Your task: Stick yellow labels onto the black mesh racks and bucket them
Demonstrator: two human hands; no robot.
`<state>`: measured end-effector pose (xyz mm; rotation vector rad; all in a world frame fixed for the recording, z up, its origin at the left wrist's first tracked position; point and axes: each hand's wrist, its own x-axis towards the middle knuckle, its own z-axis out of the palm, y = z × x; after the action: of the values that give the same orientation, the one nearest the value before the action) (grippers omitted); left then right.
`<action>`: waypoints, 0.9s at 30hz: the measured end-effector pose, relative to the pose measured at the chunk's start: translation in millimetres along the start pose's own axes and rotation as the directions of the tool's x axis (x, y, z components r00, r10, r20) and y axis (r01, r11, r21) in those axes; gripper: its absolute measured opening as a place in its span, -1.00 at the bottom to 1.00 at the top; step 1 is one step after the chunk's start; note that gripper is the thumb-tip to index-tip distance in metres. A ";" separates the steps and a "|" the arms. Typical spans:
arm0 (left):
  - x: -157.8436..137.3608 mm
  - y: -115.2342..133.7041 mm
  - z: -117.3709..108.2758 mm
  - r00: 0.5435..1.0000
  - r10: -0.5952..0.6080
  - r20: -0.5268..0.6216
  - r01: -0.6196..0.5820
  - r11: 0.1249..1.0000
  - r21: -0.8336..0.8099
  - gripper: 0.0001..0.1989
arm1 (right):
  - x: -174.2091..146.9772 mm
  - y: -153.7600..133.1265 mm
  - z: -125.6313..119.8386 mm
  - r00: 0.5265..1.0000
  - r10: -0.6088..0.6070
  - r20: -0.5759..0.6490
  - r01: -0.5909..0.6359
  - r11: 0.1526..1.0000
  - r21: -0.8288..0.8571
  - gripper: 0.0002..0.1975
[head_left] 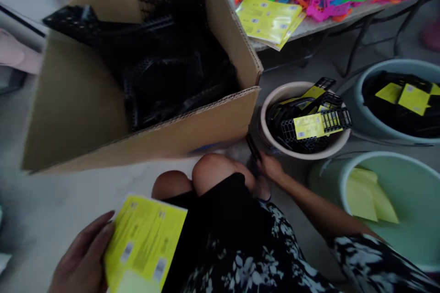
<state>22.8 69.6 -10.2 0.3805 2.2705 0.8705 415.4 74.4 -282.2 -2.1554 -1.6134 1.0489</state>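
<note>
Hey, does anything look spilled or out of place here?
No clear spill. Two things look askew: the cards on the table seem to overhang its edge, and a black piece juts past the far-left corner of the box.

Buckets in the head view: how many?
3: a cream bucket right of the cardboard box, a blue-gray bucket at the right edge, and a green bucket below it. Others may be hidden.

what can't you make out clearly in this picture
Head view: print on the yellow sheet in the left hand, too small and blurred.
Head view: shape of the black piece in the right hand, dark and blurred.
Head view: cardboard box floor beneath the black parts, hidden by them.
Head view: green bucket, cut off by the right edge.
</note>
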 end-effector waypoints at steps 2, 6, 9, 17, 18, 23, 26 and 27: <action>2.5 -7.7 -7.8 0.987 0.146 0.067 -0.141 0.987 -0.078 -0.55 | -44.8 4.2 -29.2 0.998 -0.014 0.063 0.020 0.995 -0.096 -0.75; 15.8 -19.9 -34.2 0.946 0.316 0.074 -0.273 0.899 -0.341 -0.59 | -128.8 -23.8 -81.4 0.936 -0.344 -0.079 0.314 0.913 -0.259 -0.58; 21.7 -21.3 -52.5 0.903 0.430 0.028 -0.368 0.802 -0.471 -0.62 | -176.8 -72.5 -89.9 0.775 -0.622 -0.106 0.532 0.734 -0.422 -0.49; -2.3 -16.7 -55.1 0.750 0.661 0.034 -0.485 0.584 -0.651 -0.62 | -222.9 -144.4 -47.0 0.663 -0.741 0.103 0.714 0.585 -0.384 -0.36; -7.2 -19.0 -51.4 0.730 0.682 0.053 -0.494 0.580 -0.648 -0.62 | -225.5 -149.3 -52.0 0.685 -0.726 0.061 0.707 0.642 -0.295 -0.40; -38.1 -34.9 -29.4 0.590 0.806 0.049 -0.694 0.538 -0.479 -0.73 | -246.7 -193.4 -87.0 0.862 -0.497 -0.096 0.438 0.637 0.634 -0.52; -55.4 -37.9 -19.2 0.498 0.866 0.045 -0.781 0.470 -0.411 -0.76 | -250.6 -217.6 -80.6 0.891 -0.452 -0.041 0.249 0.410 0.878 -0.52; -58.4 -36.3 -17.1 0.481 0.875 0.056 -0.778 0.456 -0.432 -0.74 | -248.2 -221.9 -74.7 0.904 -0.425 -0.043 0.223 0.381 0.897 -0.55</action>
<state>53.1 6.9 2.9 1.4502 1.5052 1.5661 272.3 -56.9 -1.8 -0.9689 -1.0309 1.5268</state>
